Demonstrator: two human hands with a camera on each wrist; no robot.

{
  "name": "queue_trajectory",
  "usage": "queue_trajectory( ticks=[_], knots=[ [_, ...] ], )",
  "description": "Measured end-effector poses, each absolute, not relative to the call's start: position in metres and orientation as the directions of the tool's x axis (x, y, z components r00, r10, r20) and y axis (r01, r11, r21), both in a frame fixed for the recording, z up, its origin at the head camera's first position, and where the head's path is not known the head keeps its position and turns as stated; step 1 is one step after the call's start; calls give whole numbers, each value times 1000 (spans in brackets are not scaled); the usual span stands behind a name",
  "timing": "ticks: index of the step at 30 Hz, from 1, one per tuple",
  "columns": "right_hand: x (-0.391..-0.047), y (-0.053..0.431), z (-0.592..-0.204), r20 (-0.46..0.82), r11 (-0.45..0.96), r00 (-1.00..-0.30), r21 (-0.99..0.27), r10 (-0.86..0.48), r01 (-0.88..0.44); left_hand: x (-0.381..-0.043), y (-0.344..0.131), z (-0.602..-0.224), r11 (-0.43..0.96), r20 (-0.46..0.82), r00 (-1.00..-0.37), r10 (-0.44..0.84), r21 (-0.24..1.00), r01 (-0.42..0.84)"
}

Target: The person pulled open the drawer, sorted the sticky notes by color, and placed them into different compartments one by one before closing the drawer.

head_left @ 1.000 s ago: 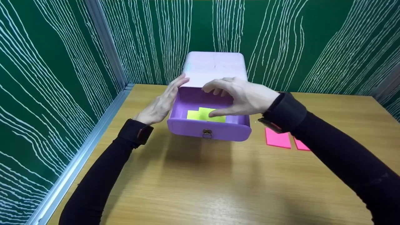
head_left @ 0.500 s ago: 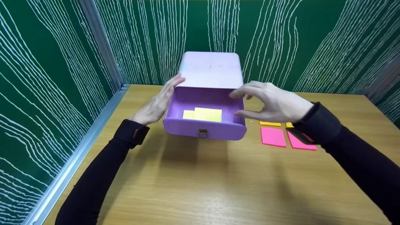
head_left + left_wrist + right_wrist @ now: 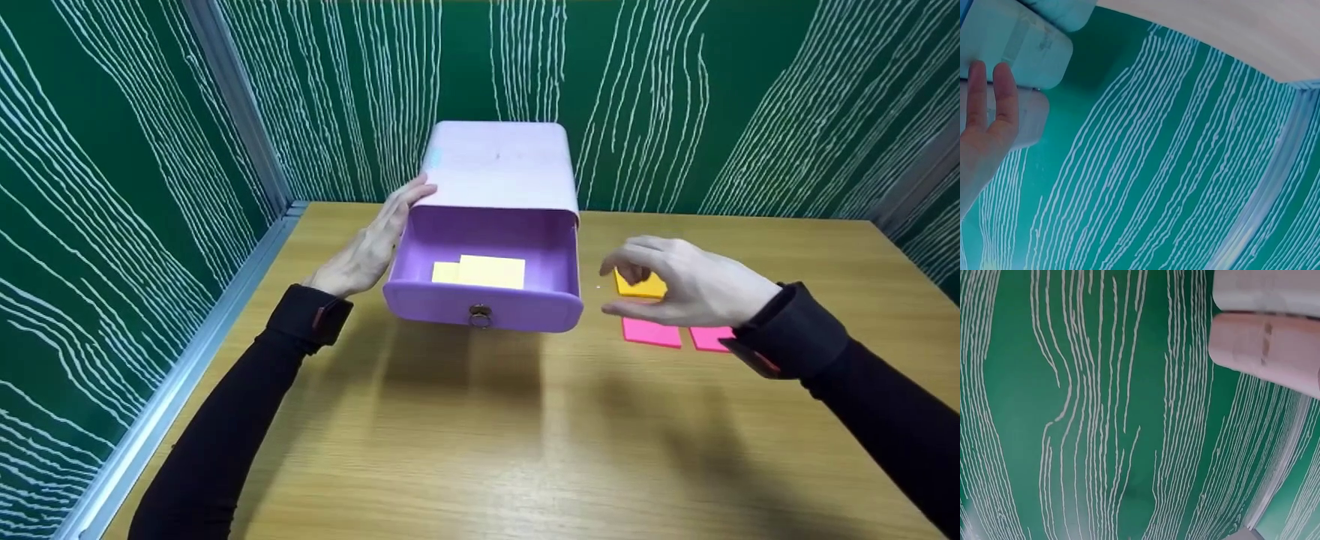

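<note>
A pale lilac drawer box (image 3: 499, 165) stands at the back of the table, its purple drawer (image 3: 427, 304) pulled out. Two yellow sticky note pads (image 3: 492, 271) lie inside, one overlapping the other. My left hand (image 3: 364, 251) rests along the box's left side; in the left wrist view two extended fingers (image 3: 1006, 101) lie against the box. To the right of the drawer, my right hand (image 3: 690, 285) is over an orange sticky note pad (image 3: 637, 285), which it partly hides. Its thumb and bent fingers are apart, with nothing visibly held. The right wrist view shows no hand.
Two pink sticky note pads (image 3: 651, 332) lie on the wooden table (image 3: 465, 465) in front of the orange one. Green panels with white wavy lines (image 3: 637, 97) close off the back and left, joined by a metal frame (image 3: 240, 105).
My right hand has moved out of the drawer and rightward to the orange and pink pads. The yellow pads remain in the drawer, and my left hand stays at the box.
</note>
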State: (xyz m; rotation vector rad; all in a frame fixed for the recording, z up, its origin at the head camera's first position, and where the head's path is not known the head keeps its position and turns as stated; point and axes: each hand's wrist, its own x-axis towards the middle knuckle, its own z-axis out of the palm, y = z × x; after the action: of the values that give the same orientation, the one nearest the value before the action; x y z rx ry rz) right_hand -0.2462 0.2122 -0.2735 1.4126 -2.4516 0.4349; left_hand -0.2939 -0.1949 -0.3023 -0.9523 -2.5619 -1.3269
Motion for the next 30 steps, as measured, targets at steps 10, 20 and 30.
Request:
queue_trajectory(
  ticks=[10, 20, 30],
  knots=[
    [-240, 212, -294, 368, 448, -429, -37, -825, -893, -295, -197, -299, 407, 365, -788, 495, 704, 582],
    [-226, 197, -303, 311, 422, -412, -36, -857, -906, -297, -196, -296, 411, 368, -780, 506, 693, 593],
    [-222, 181, -307, 221, 456, -459, -69, -861, -888, -292, -196, -298, 429, 359, -783, 509, 683, 592]
  ],
)
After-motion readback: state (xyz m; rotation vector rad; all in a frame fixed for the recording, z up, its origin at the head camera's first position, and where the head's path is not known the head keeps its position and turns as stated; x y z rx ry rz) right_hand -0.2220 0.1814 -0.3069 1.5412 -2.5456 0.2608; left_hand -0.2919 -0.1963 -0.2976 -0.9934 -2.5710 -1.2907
